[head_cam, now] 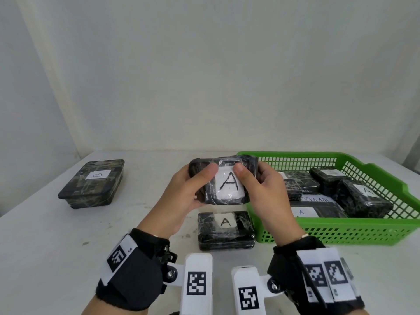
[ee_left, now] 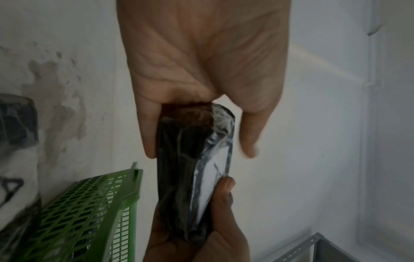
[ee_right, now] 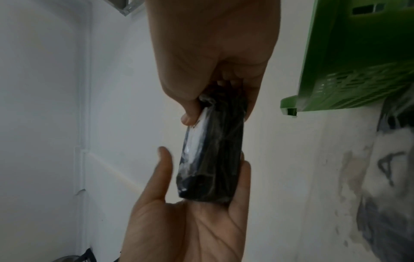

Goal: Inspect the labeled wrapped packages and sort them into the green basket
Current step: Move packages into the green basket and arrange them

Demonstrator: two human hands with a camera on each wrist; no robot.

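Nearest on the white bench, a black rectangular package wrapped in clear film with a white paper label marked A lies flat, just beside the front left corner of the green plastic lattice basket. Above it, clear of the bench, both hands hold up a second black film-wrapped package with a white label marked A, its label tilted toward the head camera. The left hand grips its left end, thumb on the label face and fingers behind; the right hand grips the right end the same way. The wrist views show the package edge-on as a flat slab pinched between thumb and fingers at each end.

It looks rigid, a hard box under the wrap, since it keeps straight edges in the grip. It seems light enough for one hand. The film is glossy and crinkled, so it may slip; holding across the short ends or the long edges, with the thumb off the letter, should keep it secure and readable.

Farther right, the basket holds several similar dark wrapped packages, at least two showing an A. Well apart to the far left lies a dark wrapped box with a white label marked B, flat on the bench.
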